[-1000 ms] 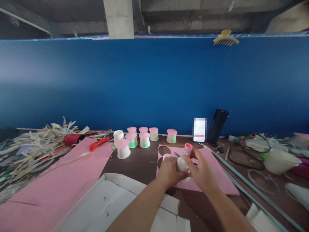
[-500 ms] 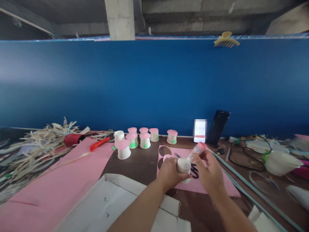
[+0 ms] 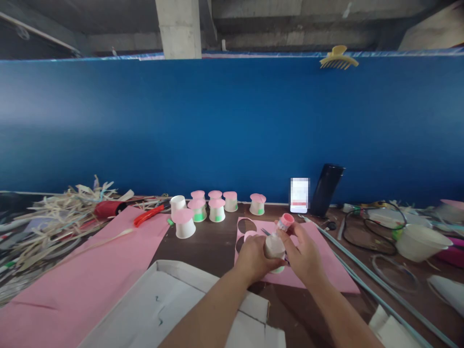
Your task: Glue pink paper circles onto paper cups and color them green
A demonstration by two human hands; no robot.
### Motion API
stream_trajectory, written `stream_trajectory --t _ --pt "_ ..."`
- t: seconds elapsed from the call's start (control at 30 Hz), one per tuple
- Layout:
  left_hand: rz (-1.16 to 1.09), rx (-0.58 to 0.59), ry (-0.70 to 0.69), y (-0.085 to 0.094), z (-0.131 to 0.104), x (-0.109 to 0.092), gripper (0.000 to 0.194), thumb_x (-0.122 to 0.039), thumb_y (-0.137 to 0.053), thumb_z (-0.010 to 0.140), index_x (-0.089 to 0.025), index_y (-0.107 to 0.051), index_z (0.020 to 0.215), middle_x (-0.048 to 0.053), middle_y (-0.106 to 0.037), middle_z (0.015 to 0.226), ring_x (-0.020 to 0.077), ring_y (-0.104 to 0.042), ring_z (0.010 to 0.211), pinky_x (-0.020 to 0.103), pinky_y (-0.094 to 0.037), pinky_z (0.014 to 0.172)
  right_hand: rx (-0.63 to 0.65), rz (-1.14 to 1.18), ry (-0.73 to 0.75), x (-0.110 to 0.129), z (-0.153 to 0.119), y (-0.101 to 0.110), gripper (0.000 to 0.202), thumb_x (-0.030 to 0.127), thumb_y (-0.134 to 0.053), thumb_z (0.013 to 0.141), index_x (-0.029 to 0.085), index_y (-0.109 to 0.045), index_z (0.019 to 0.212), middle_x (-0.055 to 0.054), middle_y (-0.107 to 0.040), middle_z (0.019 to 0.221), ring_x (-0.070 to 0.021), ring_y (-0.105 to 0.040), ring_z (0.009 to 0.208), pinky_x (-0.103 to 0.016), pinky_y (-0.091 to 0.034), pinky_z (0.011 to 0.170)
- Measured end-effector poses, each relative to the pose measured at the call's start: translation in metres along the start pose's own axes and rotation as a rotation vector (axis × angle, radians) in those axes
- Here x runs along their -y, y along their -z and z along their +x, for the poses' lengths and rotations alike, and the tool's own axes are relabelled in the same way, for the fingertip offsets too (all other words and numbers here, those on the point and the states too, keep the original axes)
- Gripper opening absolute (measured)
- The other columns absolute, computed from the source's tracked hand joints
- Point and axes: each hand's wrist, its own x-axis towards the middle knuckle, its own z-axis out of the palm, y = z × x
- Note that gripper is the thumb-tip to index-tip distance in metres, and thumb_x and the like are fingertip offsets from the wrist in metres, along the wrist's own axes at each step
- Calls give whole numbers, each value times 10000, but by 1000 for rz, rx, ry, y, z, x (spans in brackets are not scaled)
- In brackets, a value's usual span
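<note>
A bare strip of brown table [image 3: 212,246] lay open between two pink sheets [image 3: 105,261], edged by white cardboard [image 3: 181,299] nearer and a blue wall [image 3: 232,125] behind. Over the right-hand sheet, the left hand [image 3: 252,256] clasped one white cup [image 3: 274,247]; the right hand [image 3: 304,253] pinched one pink-ended tube [image 3: 286,222] at its mouth. Beyond stood eight cups — seven pink-topped [image 3: 217,210], one plain [image 3: 178,203].

A makeshift craft workshop: pink paper [image 3: 90,261], paper cups [image 3: 185,228], bare concrete ceiling [image 3: 261,29].

Both bare forearms reaching forward, left hand [image 3: 253,257] curled, right hand [image 3: 300,251] pinching.
</note>
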Motion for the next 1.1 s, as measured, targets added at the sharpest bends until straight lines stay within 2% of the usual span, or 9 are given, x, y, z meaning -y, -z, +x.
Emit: stream_trajectory --t 0.2,0.47,0.6,0.83,1.1 --pt "-10 8 -11 0 0 -1 437 -565 -701 595 -196 -638 822 43 -619 817 202 -528 757 285 -346 595 62 -120 9 5 5 2 330 440 -439 881 207 -576 1072 -59 -659 926 -224 -587 824 -354 -435 758" --pt "8 10 37 2 -1 -3 559 -617 -703 566 -182 -639 911 71 -618 904 225 -536 818 295 -377 632 83 -152 -15 4 6 17 286 458 -419 891 226 -572 961 -35 -649 845 -200 -573 758 -303 -411 670" --pt "-18 24 46 4 -1 -5 542 -598 -710 566 -174 -640 896 65 -618 881 215 -536 804 290 -381 632 84 -184 -42 3 1 23 290 473 -419 884 229 -575 879 -26 -643 793 -192 -569 714 -291 -414 630" --pt "-74 -10 59 2 -2 -5 485 -538 -752 544 -199 -644 873 49 -625 893 231 -528 849 312 -390 674 75 -154 -41 1 -6 21 318 479 -467 851 217 -596 977 -61 -672 884 -213 -612 764 -310 -480 657" --pt "-131 -30 51 -1 -2 -3 471 -505 -760 542 -212 -646 892 46 -629 919 242 -532 895 321 -399 721 131 -79 -49 0 -12 17 341 472 -480 845 208 -598 1026 -75 -677 937 -222 -637 816 -318 -510 699"
